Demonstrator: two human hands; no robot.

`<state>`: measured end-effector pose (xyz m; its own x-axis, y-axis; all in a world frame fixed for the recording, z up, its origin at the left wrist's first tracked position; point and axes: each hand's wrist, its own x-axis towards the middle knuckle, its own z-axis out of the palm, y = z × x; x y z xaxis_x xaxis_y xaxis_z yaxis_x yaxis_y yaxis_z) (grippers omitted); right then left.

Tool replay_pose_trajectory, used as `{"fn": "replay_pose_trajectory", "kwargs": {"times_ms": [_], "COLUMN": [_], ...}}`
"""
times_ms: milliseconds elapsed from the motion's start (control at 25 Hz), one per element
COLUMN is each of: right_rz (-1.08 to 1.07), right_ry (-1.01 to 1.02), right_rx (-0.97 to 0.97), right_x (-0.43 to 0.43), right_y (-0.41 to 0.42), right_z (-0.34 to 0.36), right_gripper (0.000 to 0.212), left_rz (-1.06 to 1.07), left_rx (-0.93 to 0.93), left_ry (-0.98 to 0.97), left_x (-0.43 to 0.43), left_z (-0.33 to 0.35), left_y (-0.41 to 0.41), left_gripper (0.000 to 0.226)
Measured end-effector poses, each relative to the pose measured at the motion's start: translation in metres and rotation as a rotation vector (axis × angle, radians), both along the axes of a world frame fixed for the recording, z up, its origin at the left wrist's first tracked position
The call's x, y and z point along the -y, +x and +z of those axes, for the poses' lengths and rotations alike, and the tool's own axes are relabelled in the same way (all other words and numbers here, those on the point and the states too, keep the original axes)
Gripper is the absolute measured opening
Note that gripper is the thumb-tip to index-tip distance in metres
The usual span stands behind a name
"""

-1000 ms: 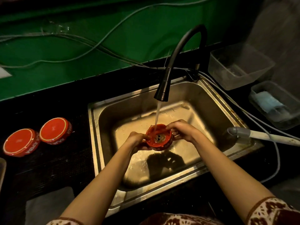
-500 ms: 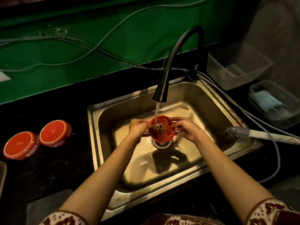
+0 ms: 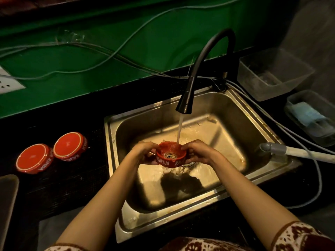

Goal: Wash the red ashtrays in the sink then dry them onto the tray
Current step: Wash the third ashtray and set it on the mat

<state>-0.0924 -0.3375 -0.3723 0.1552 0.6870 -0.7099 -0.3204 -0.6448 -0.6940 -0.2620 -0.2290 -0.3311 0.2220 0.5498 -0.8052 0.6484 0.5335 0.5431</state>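
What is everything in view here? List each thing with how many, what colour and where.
held ashtray: one, red, over the sink, under the running water
upturned ashtrays: two, red, side by side on the dark counter left of the sink
sink: one, steel, centre
faucet: one, black, arched over the sink
plastic tubs: two, clear, right of the sink; the nearer holds something pale blue
hose handle: one, grey, on the sink's right rim
cables: several, pale, along the green wall
wall socket: one, white, far left
tray: one, dull grey, left edge, partly in view
left hand: grips the held ashtray's left side
right hand: grips its right side
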Motion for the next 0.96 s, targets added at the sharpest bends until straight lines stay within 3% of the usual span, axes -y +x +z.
{"fn": "replay_pose_trajectory", "kwargs": {"times_ms": [240,440,560,760,880,960], "right_rz": [0.091,0.079,0.049,0.093,0.106,0.111], "right_ry": [0.074,0.13,0.167,0.268,0.328,0.36], "right_rx": [0.275,0.283,0.258,0.397,0.471,0.536], "right_x": [0.001,0.005,0.009,0.004,0.002,0.001], "right_y": [0.021,0.029,0.029,0.014,0.006,0.004], "right_z": [0.016,0.019,0.015,0.01,0.01,0.009], "right_gripper": [0.022,0.031,0.04,0.046,0.048,0.049], "left_rz": [0.114,0.189,0.164,-0.072,0.021,0.157], "left_rx": [0.054,0.184,0.197,0.198,0.264,0.327], "left_ry": [0.055,0.173,0.397,0.754,0.713,0.461], "left_x": [0.029,0.04,0.034,0.033,0.03,0.03], "left_z": [-0.027,-0.031,-0.029,-0.021,-0.031,-0.032], "left_y": [0.011,0.024,0.023,0.008,0.0,-0.001], "left_gripper": [0.009,0.022,0.027,0.031,0.034,0.038]}}
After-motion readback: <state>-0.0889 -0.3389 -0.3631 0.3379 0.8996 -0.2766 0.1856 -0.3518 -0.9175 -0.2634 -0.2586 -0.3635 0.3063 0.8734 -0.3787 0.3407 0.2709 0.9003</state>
